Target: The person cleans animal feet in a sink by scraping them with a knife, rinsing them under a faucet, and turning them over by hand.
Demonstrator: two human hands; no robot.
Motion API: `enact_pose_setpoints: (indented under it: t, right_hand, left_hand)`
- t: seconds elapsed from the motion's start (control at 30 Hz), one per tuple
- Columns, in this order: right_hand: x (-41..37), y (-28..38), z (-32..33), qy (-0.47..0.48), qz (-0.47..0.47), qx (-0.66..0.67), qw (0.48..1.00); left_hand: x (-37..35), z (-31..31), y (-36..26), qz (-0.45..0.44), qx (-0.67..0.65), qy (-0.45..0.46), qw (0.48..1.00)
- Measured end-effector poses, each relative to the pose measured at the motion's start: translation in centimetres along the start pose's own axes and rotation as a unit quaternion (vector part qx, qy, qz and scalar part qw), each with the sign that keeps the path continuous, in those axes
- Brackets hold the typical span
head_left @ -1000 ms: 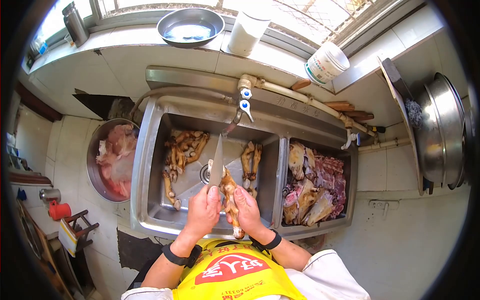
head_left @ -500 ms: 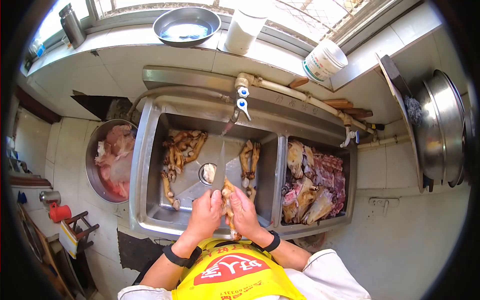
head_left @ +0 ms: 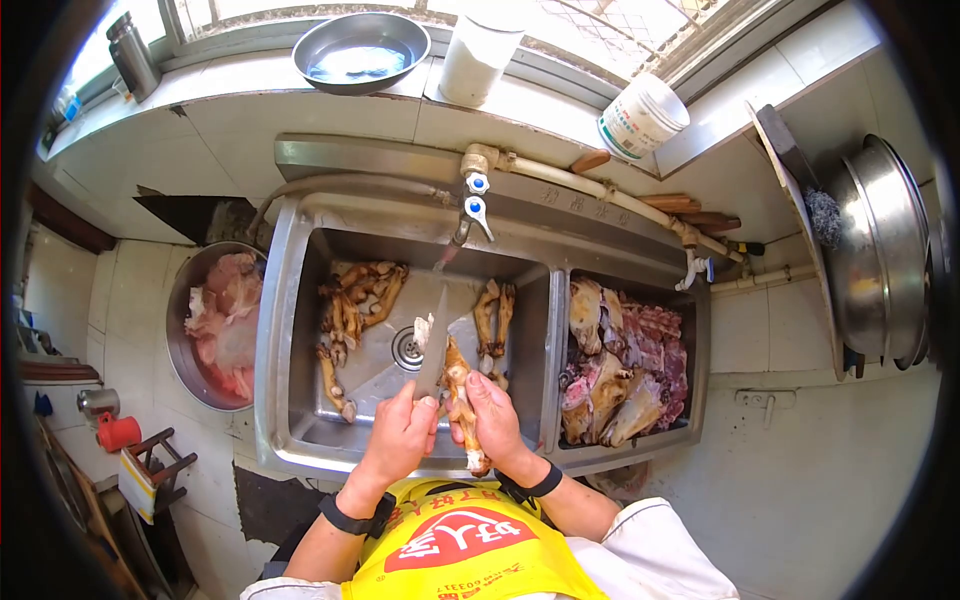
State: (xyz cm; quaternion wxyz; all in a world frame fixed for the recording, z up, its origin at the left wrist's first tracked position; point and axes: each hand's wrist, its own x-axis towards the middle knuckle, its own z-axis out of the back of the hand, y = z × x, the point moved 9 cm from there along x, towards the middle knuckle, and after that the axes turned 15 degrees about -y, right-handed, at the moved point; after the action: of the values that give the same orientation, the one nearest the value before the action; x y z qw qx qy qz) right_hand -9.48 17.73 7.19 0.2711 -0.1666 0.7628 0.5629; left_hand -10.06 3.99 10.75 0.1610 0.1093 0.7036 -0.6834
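Note:
Over the left sink basin point(head_left: 385, 432), my left hand point(head_left: 402, 432) is closed around the handle of a knife point(head_left: 434, 345), its blade pointing away from me toward the tap. A whitish scrap point(head_left: 422, 332) shows beside the blade. My right hand point(head_left: 493, 428) grips a brown, singed animal trotter point(head_left: 460, 392), held lengthwise close to the knife, its near end toward my apron. Below in the basin, a heap of trotters point(head_left: 355, 305) lies at the left, and a few more trotters point(head_left: 490, 320) rest along the right wall. The drain point(head_left: 406, 350) is between them.
The right basin holds animal heads point(head_left: 597, 395) and raw rib meat point(head_left: 660, 340). A tap point(head_left: 476, 205) reaches over the left basin. Left of the sink stands a metal bowl of pale meat point(head_left: 225, 320). A pan point(head_left: 362, 55) and tubs point(head_left: 645, 115) line the sill.
The knife and trotter have moved apart slightly, with my left hand shifting left. The trotter shows more of its length, and the whitish scrap is now higher along the blade.

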Motion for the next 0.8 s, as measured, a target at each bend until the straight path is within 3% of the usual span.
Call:
enact_pose_setpoints:
  t: [0.2,0.27,0.3,0.37,0.47,0.6,0.7,0.8]
  right_hand:
    - [-0.7,1.0,-0.7,0.012,0.028,-0.037,0.999]
    - [-0.7,1.2,-0.6,0.011,0.047,-0.064,0.997]
    - [-0.7,1.2,-0.6,0.011,0.046,-0.064,0.997]
    - [-0.8,2.2,-0.6,-0.002,0.099,-0.122,0.988]
    - [-0.3,1.1,-0.4,0.014,0.068,-0.117,0.991]
    - [1.0,0.5,0.0,0.014,0.058,-0.080,0.995]
    - [3.9,-1.7,2.1,0.003,-0.065,-0.066,0.996]
    - [7.9,-3.0,3.4,0.014,-0.143,-0.025,0.989]
  left_hand:
    - [0.5,-0.1,-0.2,-0.076,0.108,-0.018,0.991]
    - [0.4,0.0,-1.3,-0.136,0.186,-0.045,0.972]
    - [0.4,0.0,-1.4,-0.136,0.186,-0.044,0.972]
    - [0.5,0.2,-1.0,-0.133,0.322,-0.055,0.936]
    - [0.7,0.2,-1.2,-0.166,0.361,-0.088,0.913]
    - [1.2,0.9,-1.6,-0.203,0.336,-0.163,0.905]
    - [1.5,2.8,-2.3,-0.246,0.243,-0.210,0.914]
    - [2.3,4.6,-0.7,-0.175,0.191,-0.219,0.941]
